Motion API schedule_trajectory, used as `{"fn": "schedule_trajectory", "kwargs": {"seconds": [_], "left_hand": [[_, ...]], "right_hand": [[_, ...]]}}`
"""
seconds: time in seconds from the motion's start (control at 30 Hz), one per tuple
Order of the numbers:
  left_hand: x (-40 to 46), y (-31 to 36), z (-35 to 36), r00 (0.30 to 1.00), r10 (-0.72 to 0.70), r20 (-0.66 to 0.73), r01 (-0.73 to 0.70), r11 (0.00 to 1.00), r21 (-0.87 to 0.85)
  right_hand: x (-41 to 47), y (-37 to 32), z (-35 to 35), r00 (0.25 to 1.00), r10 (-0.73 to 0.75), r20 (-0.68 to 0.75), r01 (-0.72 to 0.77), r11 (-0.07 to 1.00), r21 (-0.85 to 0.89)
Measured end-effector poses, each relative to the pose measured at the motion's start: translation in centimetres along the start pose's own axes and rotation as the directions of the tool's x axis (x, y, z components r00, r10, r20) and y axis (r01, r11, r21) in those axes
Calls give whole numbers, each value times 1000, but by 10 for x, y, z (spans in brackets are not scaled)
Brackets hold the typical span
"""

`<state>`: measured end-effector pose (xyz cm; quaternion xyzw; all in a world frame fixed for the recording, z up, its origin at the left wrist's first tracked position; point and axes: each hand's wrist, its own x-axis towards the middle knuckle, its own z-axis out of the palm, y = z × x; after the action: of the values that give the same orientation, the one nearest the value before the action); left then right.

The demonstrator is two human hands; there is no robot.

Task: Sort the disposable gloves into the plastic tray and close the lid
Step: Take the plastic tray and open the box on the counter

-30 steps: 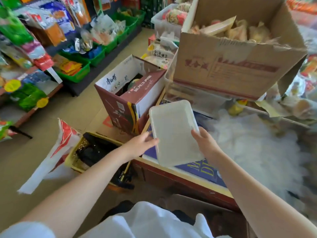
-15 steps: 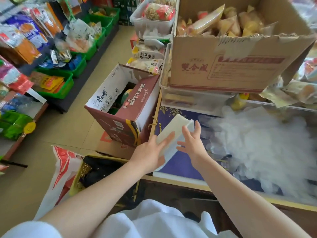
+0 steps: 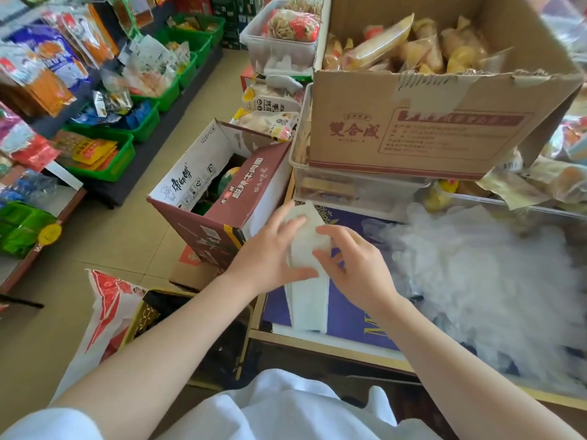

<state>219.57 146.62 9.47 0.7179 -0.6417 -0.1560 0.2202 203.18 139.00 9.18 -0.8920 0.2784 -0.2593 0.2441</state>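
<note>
My left hand (image 3: pixel 270 252) and right hand (image 3: pixel 355 268) grip plastic tray (image 3: pixel 306 281), prying lid; glove pile (image 3: pixel 482 281) waits at 3 o'clock.

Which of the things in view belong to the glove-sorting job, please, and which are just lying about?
Job: plastic tray, held by left hand and right hand; disposable gloves.
Lying about: cardboard box, noodle carton, green bins.
</note>
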Motion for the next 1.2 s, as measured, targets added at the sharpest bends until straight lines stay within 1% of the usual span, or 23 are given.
{"fn": "schedule_trajectory", "kwargs": {"seconds": [0.03,0.07,0.1,0.13,0.17,0.2,0.23,0.3,0.33,0.37,0.43,0.5,0.57,0.6,0.67,0.77,0.8,0.87,0.97,1.0,1.1,1.13,1.2], "left_hand": [[-1,-2,-1,1000,1,-23,-1,1000,2],[-3,-3,1,999,7,-37,-6,1000,30],[-7,-6,4,999,17,-31,-15,998,68],[-11,-8,10,1000,27,-3,-26,994,104],[-16,-10,18,998,48,28,-51,990,128],[-19,-11,25,996,71,47,-76,989,126],[-21,-12,31,996,80,47,-84,991,107],[-18,-9,35,998,68,13,-68,995,67],[-15,-7,34,997,71,-5,-71,994,81],[-12,-7,33,997,71,-14,-69,990,120],[-2,-5,29,998,66,15,-68,968,243],[3,-2,30,996,52,73,-73,949,306],[5,-3,33,992,25,125,-61,952,300],[6,-4,35,992,25,121,-59,954,293],[7,-4,35,993,30,111,-61,954,294],[8,-1,33,994,25,107,-56,954,296],[7,-2,33,994,21,108,-53,953,299],[6,-3,31,993,25,116,-59,953,299],[5,-1,30,992,27,127,-64,953,297],[5,0,31,992,28,126,-66,951,302],[5,4,33,991,13,130,-53,950,309],[5,5,34,991,7,130,-46,952,301],[6,7,35,990,-6,139,-35,955,296]], "right_hand": [[-3,-4,2,1000,-23,-17,23,1000,9],[-3,-9,4,1000,12,-1,-12,999,41],[-2,-12,6,995,87,39,-91,991,103],[-1,-14,8,978,176,111,-192,970,149],[2,-13,11,953,238,189,-265,955,134],[5,-11,13,929,276,248,-305,948,88],[6,-7,16,909,298,290,-333,940,76],[9,-3,16,876,328,354,-398,906,143],[10,-1,17,853,333,402,-420,895,150],[9,0,17,824,330,460,-422,900,111],[8,1,14,767,347,540,-401,916,-19],[8,1,9,766,353,537,-356,929,-103],[10,1,3,770,359,528,-325,932,-159],[12,2,1,776,350,525,-311,936,-165],[16,8,0,768,325,553,-310,943,-123],[20,15,-5,700,304,646,-358,932,-51],[20,19,-7,688,295,663,-365,930,-35],[16,30,-14,696,279,661,-399,916,34],[0,45,-24,754,281,594,-472,861,191],[-5,46,-24,770,273,577,-462,862,208],[-7,36,-15,809,198,553,-335,929,156],[0,31,-12,833,197,518,-347,914,210],[25,27,-5,885,285,368,-413,846,338]]}}
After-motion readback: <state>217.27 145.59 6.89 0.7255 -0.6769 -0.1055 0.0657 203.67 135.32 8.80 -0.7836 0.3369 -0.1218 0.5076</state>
